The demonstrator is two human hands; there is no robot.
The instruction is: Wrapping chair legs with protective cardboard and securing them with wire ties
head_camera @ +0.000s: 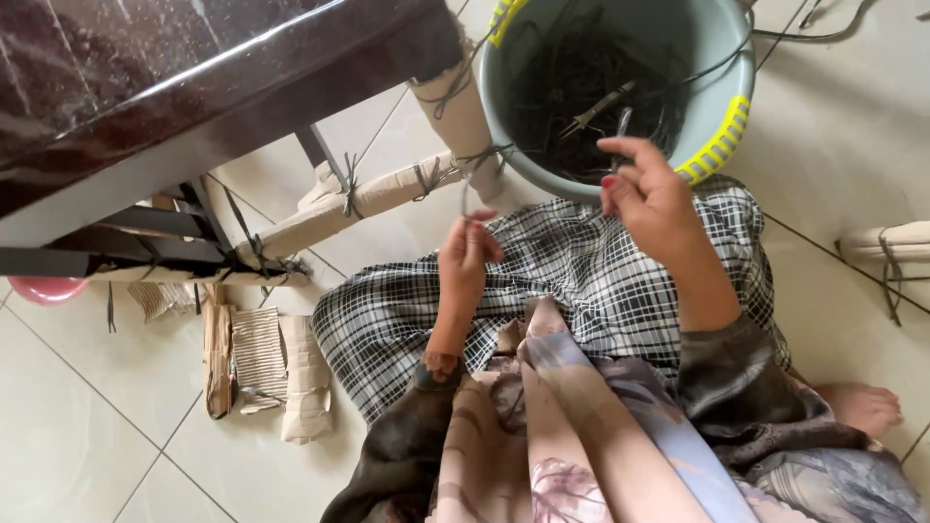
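Person seated on the tiled floor (852,126), plaid cloth (581,281) across the lap; both hands raised in front of the body, above the cloth.

Right hand (654,199) sits at the near rim of the grey-green bucket (722,58); fingers (630,150) curled shut, pinching the end of a thin dark strip (621,124) that rises just above the fingertips; the strip's long axis runs near upright, tilted slightly away toward the bucket's inside.

Left hand (465,257) lower and further left, well apart from the bucket; fingers pinched together on another thin dark strand (464,199), which runs roughly upright from the fingertips toward the wrapped table leg; whether this is the same piece as in the right hand I cannot tell; no line between the two hands is visible.

Bucket holds a loose tangle of dark strips (581,87) with a pair of metal pliers (596,111) lying on top, handles toward the far left; the tangle lies directly ahead of and beyond the right hand, so the right hand is plainly the nearer one to it.

Dark table (145,87) at upper left; its legs and rails carry cardboard wrapping (368,194) bound with dark ties; loose cardboard pieces (262,358) lie on the floor beside the left knee.
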